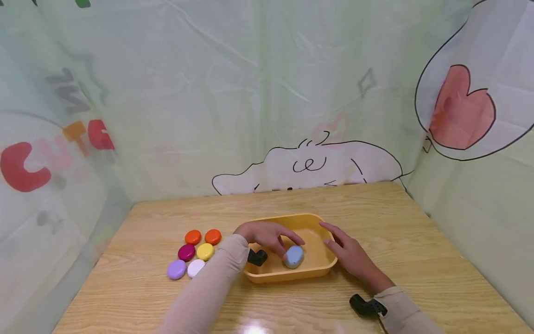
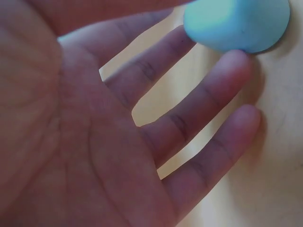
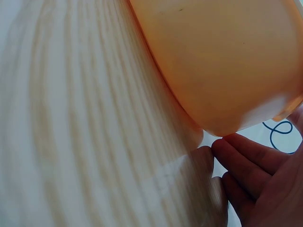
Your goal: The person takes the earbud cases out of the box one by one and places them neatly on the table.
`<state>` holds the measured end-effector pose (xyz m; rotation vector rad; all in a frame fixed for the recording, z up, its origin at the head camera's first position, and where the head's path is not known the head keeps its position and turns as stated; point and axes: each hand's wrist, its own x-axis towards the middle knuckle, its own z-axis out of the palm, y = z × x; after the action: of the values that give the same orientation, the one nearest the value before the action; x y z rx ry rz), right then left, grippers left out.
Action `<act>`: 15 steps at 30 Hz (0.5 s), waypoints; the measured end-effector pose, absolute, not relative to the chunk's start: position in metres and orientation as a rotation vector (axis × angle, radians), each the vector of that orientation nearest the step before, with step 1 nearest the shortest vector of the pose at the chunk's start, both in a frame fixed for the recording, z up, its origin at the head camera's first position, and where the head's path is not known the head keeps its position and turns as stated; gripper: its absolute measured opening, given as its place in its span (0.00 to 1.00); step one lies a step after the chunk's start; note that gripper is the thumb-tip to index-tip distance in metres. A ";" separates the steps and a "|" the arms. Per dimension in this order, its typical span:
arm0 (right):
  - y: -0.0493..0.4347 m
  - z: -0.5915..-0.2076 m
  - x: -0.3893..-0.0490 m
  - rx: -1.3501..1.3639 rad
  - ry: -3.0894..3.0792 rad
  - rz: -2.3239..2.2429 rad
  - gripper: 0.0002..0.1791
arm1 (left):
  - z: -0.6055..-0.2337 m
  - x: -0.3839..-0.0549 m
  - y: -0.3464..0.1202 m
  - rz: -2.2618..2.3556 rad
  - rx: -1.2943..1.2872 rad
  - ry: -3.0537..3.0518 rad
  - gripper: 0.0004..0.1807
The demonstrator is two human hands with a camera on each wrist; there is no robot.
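A light-blue rounded, smooth piece [image 1: 294, 257] is in the yellow-orange plastic tray [image 1: 292, 279]. My left hand [image 1: 269, 235] reaches over the tray's left side and holds the blue piece between thumb and fingers. In the left wrist view, the same blue piece [image 2: 236, 23] shows at the top, touched by fingertips, while the little finger stands apart from it. At the tray's right end, my right hand [image 1: 354, 255] grips the rim, thumb over the edge. The right wrist view has the fingers [image 3: 251, 161] against the outside of the tray wall [image 3: 222, 66].
Left of the tray, several round glossy pieces lie on the wooden table [image 1: 137, 260]: two orange [image 1: 193, 237], a magenta [image 1: 186, 252], a yellow [image 1: 205, 251], a lilac [image 1: 176, 269] and a white [image 1: 195, 267]. A printed curtain [image 1: 187, 102] hangs behind the table.
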<state>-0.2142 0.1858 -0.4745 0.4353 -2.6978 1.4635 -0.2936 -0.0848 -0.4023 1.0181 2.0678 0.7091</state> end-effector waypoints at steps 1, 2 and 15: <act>0.186 -0.475 -0.214 0.435 -2.699 1.462 0.27 | -0.403 -0.293 -0.083 0.711 1.026 2.060 0.31; 0.186 -0.475 -0.214 0.437 -2.699 1.462 0.27 | -0.404 -0.293 -0.082 0.710 1.029 2.056 0.31; 0.187 -0.475 -0.213 0.452 -2.686 1.465 0.27 | -0.410 -0.286 -0.073 0.691 1.000 2.091 0.29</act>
<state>-0.2128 0.1874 -0.4751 0.4521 -2.6856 1.4654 -0.2864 -0.0733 -0.4103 1.0002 2.0909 0.6910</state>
